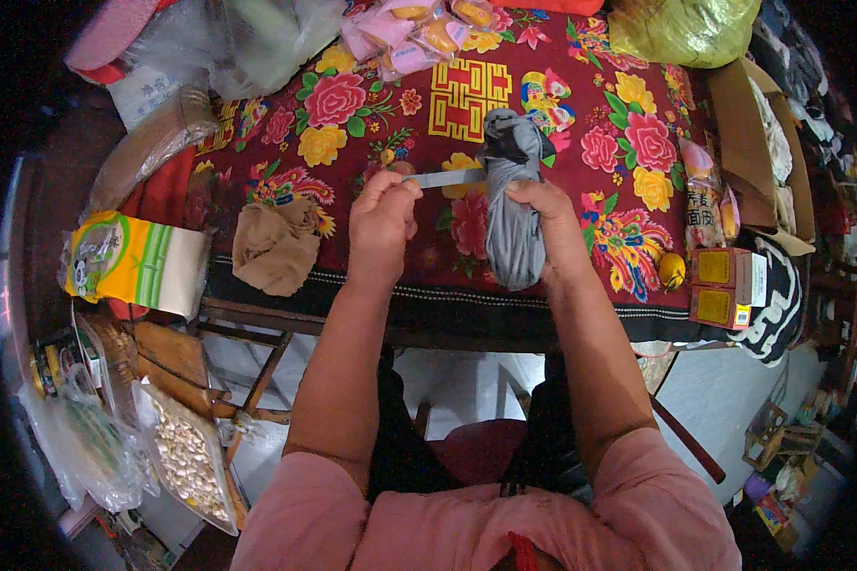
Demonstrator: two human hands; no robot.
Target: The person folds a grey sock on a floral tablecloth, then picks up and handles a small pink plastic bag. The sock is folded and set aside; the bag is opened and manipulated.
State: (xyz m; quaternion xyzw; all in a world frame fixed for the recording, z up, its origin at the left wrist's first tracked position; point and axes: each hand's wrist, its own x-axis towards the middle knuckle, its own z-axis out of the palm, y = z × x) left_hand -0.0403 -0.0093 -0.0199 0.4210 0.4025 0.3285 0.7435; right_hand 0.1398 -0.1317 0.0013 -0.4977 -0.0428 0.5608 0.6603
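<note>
Over a red floral tablecloth (393, 285), my right hand (553, 214) holds a folded grey umbrella or similar bundle of grey fabric (515, 228), its thumb pressed on the side. My left hand (386, 214) pinches the end of a flat grey strap (446, 178), which runs taut to the upper part of the bundle. A crumpled brown cloth (275, 246) lies on the tablecloth to the left of my left hand.
Wrapped cakes (414, 36) and plastic bags (257, 43) lie at the far side. A yellow-green tissue pack (139, 264) sits left. Small boxes (721, 289), a yellow fruit (672, 271) and an open carton (746, 143) stand right. A tray of pale pieces (186, 450) is lower left.
</note>
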